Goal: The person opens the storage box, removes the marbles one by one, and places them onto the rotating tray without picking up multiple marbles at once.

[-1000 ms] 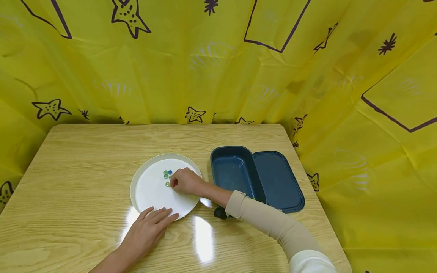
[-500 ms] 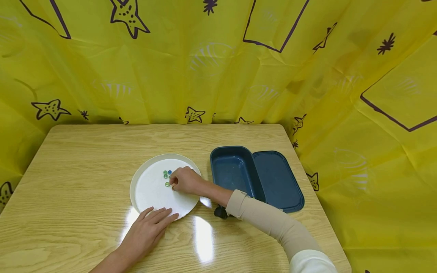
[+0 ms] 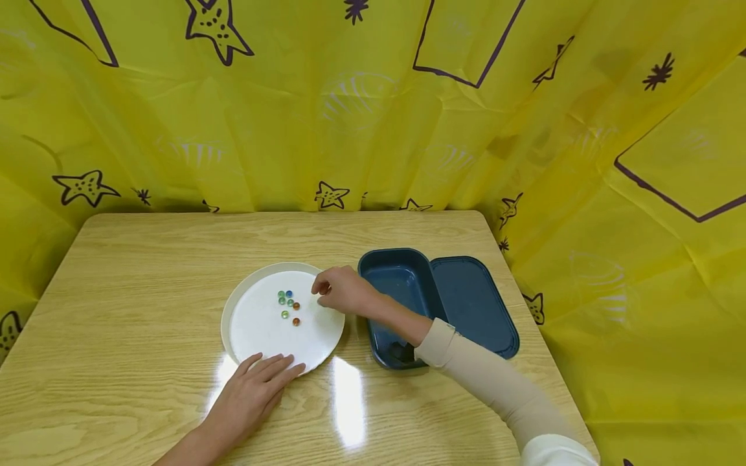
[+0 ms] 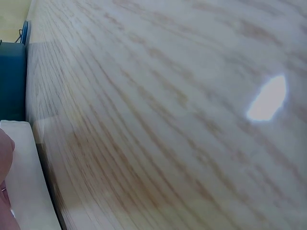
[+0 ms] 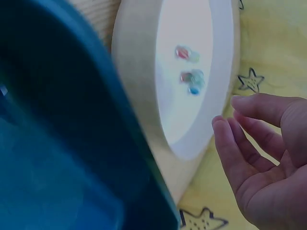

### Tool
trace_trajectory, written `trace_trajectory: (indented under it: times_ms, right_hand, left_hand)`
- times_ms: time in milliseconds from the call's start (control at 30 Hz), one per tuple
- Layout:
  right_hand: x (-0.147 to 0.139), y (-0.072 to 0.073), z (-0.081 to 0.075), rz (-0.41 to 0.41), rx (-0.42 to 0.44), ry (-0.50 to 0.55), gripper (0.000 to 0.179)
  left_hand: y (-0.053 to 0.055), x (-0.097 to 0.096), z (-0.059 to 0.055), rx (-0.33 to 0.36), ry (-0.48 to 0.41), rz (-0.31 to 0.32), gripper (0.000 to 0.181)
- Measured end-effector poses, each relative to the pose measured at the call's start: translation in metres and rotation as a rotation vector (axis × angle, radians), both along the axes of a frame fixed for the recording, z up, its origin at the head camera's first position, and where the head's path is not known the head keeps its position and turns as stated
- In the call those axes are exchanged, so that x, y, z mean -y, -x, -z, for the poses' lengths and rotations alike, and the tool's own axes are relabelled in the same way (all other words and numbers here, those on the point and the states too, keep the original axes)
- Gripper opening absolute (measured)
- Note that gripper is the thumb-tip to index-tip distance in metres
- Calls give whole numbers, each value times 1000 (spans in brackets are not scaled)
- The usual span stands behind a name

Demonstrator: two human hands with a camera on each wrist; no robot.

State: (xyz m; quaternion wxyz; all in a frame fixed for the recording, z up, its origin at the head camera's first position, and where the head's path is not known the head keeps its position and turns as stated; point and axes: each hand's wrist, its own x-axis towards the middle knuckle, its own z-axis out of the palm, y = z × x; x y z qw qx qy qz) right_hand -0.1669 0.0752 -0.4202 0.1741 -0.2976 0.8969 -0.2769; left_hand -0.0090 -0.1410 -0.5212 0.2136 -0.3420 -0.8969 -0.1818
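Note:
A round white tray (image 3: 256, 330) lies on the table, bearing several glass marbles: a green cluster (image 3: 282, 300), a blue marble (image 3: 289, 294) and two orange marbles, one nearer (image 3: 296, 321) and one behind (image 3: 296, 306). My left hand (image 3: 250, 391) rests with spread, straight fingers on the tray's near rim. Over the tray's right side hovers my right hand (image 3: 346, 291), apart from the marbles. In the right wrist view, a gap shows between its thumb and fingers (image 5: 228, 148), with nothing visible in it. The left wrist view catches only some fingertips at the tray's edge.
Right of the tray stands a dark blue box (image 3: 396, 285), passing under my right forearm. Its flat lid (image 3: 474, 304) lies alongside on the right. A yellow curtain (image 3: 280, 149) hangs behind and to the right of the wooden table (image 3: 146, 291).
My right hand has lifted off the marbles and drawn back to the right, its fingers parting. Both orange marbles are now uncovered on the tray. The left hand has stayed put.

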Motion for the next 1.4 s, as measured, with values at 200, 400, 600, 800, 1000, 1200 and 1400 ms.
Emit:
trace_trajectory:
  times_ms: [200,400,600,800,1000,1200,1400]
  right_hand:
    - [-29,-1,-17,41,-50,13,15]
    - [-62,-3,-31,77,-68,20,14]
    - [-90,-6,-37,106,-25,3,19]
    - [-109,-11,-30,127,43,-66,22]
    - [-125,-18,-19,113,74,-156,30]
    - [-137,-26,-10,94,84,-274,22]
    - [-143,-30,-4,74,128,-359,13]
  left_hand:
    - [0,0,0,8,-3,3,55]
    - [0,0,-1,24,-11,16,40]
    - [0,0,-1,17,-13,14,44]
    - [0,-1,0,3,-10,3,58]
    - [0,-2,-1,9,-12,4,58]
    - [-1,-1,-1,26,-7,10,40]
    - [-1,0,-1,35,-11,15,40]
